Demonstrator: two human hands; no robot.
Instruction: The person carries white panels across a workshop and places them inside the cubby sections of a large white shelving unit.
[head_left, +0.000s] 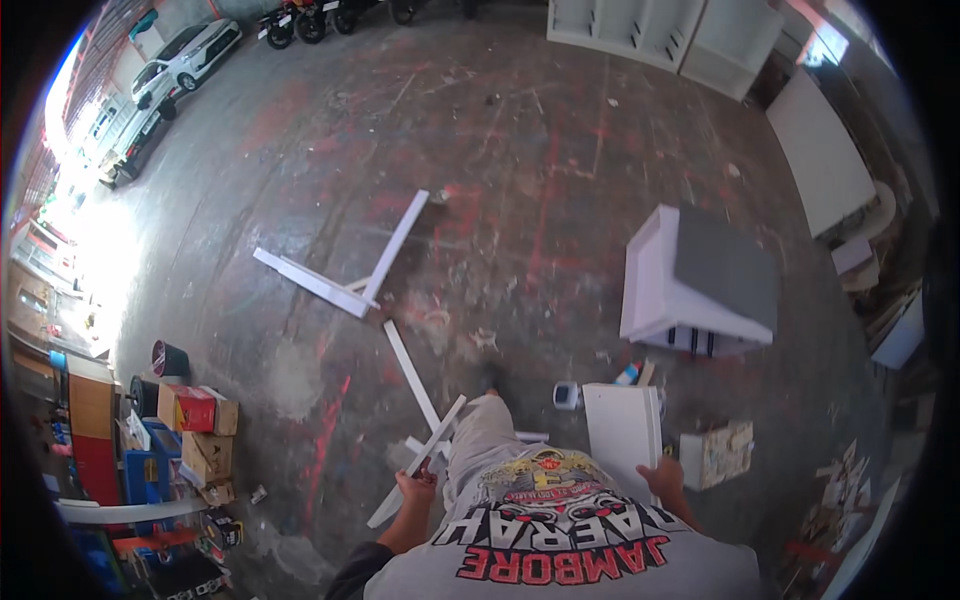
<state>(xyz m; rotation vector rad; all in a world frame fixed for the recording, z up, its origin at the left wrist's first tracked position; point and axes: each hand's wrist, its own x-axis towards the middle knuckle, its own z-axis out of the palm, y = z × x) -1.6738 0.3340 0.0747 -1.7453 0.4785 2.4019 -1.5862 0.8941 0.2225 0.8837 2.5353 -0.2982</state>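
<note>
Two white strips come together in front of the person's left hand, and how their long axes cross is the relation to watch. The held strip slants from near left to far right, its far end by the person's knee. The left hand is closed round it, nearer its near end than its far one, so more of its length reaches out on the far side of the grip. The floor strip lies beyond the left hand, running from far left to near right, so the two axes meet at a clear angle. Its near end shows close by the held strip's upper part; whether they touch I cannot tell.

Of the two hands, the left is much the nearer to both strips. The right hand is well apart, on the right side of the body, set against the near right corner of a white box; how far its fingers curl round the edge cannot be made out. That box's long axis runs near to far.

Farther out, beyond the floor strip and a little left, a joined white frame lies on the floor, its two long arms opening toward the far side.
</note>
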